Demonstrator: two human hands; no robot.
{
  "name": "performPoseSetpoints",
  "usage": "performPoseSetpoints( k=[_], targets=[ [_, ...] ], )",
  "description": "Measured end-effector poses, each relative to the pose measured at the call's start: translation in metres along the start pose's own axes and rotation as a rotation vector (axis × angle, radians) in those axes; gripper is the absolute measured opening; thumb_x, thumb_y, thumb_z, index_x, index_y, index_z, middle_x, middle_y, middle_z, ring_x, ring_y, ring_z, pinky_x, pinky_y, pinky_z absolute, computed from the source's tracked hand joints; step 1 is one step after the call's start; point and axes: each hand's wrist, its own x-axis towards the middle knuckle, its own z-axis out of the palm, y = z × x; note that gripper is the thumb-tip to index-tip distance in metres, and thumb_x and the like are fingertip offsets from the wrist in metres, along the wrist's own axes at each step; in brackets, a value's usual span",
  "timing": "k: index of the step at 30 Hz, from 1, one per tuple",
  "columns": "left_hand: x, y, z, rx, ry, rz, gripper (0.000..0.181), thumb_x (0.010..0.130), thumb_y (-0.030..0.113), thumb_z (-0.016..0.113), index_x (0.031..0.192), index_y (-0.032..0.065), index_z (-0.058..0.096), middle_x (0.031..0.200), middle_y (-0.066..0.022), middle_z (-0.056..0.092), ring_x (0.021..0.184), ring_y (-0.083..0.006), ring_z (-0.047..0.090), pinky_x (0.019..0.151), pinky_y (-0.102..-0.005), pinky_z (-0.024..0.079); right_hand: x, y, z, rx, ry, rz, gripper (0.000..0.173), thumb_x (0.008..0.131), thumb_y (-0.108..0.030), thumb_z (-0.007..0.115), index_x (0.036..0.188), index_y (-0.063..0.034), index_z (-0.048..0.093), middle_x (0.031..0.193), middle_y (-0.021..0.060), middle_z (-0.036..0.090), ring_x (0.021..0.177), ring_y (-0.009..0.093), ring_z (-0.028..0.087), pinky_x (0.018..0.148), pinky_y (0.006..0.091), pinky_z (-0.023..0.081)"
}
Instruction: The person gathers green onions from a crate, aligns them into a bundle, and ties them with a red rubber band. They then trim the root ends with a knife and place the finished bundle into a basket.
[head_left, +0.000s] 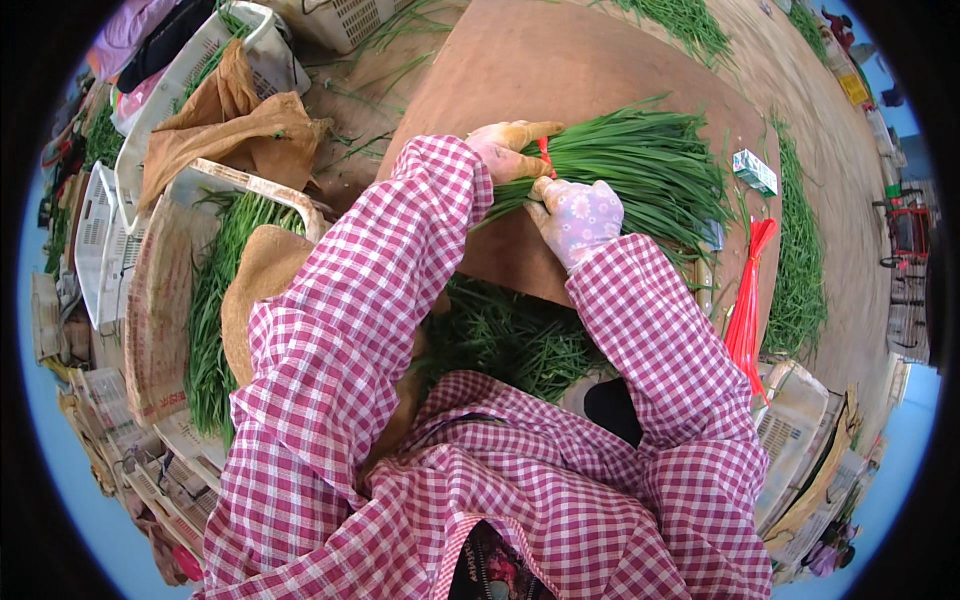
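A bundle of long green leaves, probably garlic chives (637, 169), lies across the brown board (525, 60), its leaf ends fanned out to the right. A red tie (545, 154) runs around the bundle near its narrow end. My left hand (514, 150), in a stained glove, grips the bundle just left of the tie. My right hand (577, 216), in a floral glove, closes on its near side by the tie's lower end. Whether the right fingers also pinch the tie is hidden. A hank of red ties (750, 300) lies at the board's right edge.
A small printed box (754, 172) rests near the board's right edge. To the left, a basket (292, 199) holds more chives (214, 322), beside a white crate (262, 22) draped with brown cloth (240, 135). Loose leaves (517, 337) lie below the board; another crate (795, 420) stands right.
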Motion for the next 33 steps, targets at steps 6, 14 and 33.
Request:
performPoseSetpoints(
  k=[6,14,33],
  targets=[
    [-0.002,-0.005,0.002,-0.023,0.028,0.005,0.065,0.085,0.023,0.069,0.144,0.0133,0.042,0.137,-0.0132,0.051,0.129,-0.0273,0.045,0.108,-0.0364,0.034,-0.034,-0.049,0.012,0.122,-0.889,-0.240,0.020,0.076,-0.032,0.064,0.088,-0.0188,0.073,0.084,0.0097,0.070,0.082,0.028,0.067,0.076,0.0432,0.053],
    [-0.006,-0.008,0.001,-0.082,0.045,-0.002,0.064,0.086,0.021,0.069,0.143,0.0133,0.043,0.135,-0.0115,0.052,0.128,-0.0247,0.046,0.108,-0.0344,0.033,-0.022,0.007,-0.054,0.289,-0.336,0.441,0.027,0.081,-0.039,0.068,0.087,-0.0129,0.071,0.084,0.0116,0.070,0.078,0.030,0.067,0.072,0.0380,0.054],
    [-0.012,0.038,0.011,0.633,0.076,-0.092,0.115,0.056,0.036,0.084,0.148,0.0050,0.022,0.129,-0.0192,0.052,0.125,-0.0340,0.046,0.109,-0.0427,0.032,-0.008,0.031,-0.038,0.161,-0.546,0.000,0.024,0.077,-0.038,0.064,0.083,-0.0163,0.072,0.078,0.0097,0.069,0.075,0.031,0.067,0.070,0.0431,0.053]
  ],
)
